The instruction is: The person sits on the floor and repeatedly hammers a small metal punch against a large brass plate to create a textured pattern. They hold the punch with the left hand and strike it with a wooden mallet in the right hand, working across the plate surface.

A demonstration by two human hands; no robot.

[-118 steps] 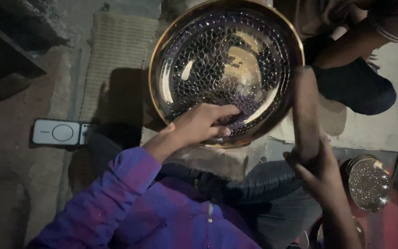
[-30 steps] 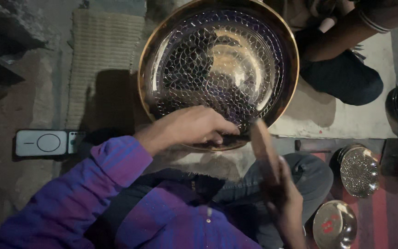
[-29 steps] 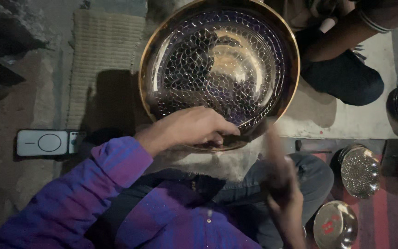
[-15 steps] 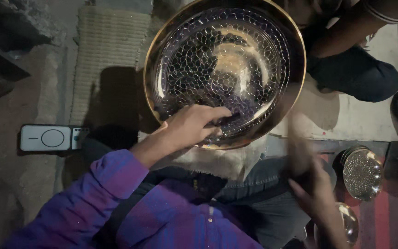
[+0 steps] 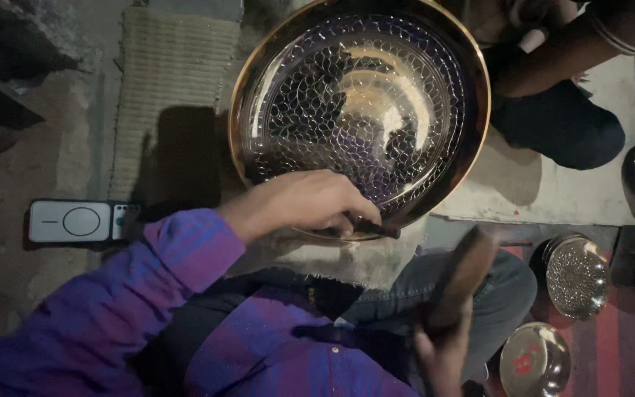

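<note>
While the large hammered brass bowl (image 5: 361,110) stands tilted on a pale cloth (image 5: 347,257) over the person's lap, the left hand (image 5: 303,202) pinches a thin dark punch (image 5: 369,228) against its lower rim. The right hand (image 5: 442,353) closes its grip around a blurred wooden mallet (image 5: 464,276), just beside the rim. Left on the floor lies a white rectangular device (image 5: 75,220) beside a woven mat (image 5: 170,95). Two small metal bowls (image 5: 575,276) sit right; another person's arm (image 5: 567,51) crosses above.

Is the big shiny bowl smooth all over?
No, the big brass bowl is covered inside with small hammered dents in a scale-like pattern.
</note>
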